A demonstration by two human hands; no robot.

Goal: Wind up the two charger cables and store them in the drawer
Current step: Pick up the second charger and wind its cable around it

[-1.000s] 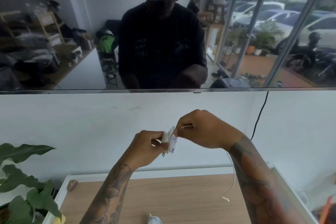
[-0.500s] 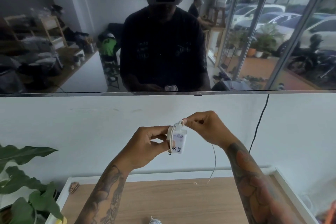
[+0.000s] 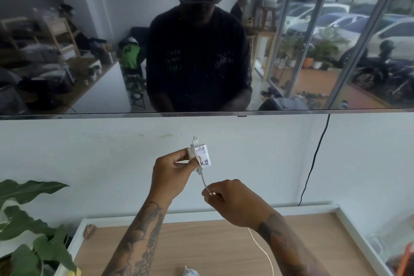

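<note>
A white charger block with handwriting on its label is held up in front of the wall by my left hand. Its white cable is looped around the block and runs down to my right hand, which pinches it below and to the right. The loose end of the cable trails from under that hand over the wooden top. A second wound charger shows only partly at the bottom edge. No drawer is in view.
A wooden tabletop with a white raised rim lies below my arms. A leafy plant stands at the left. A black cord hangs down the wall on the right. Above it is a dark reflective screen.
My right hand has dropped from the top of the charger block to below it, pulling the cable down along the block's side. My left hand has kept hold of the block.
</note>
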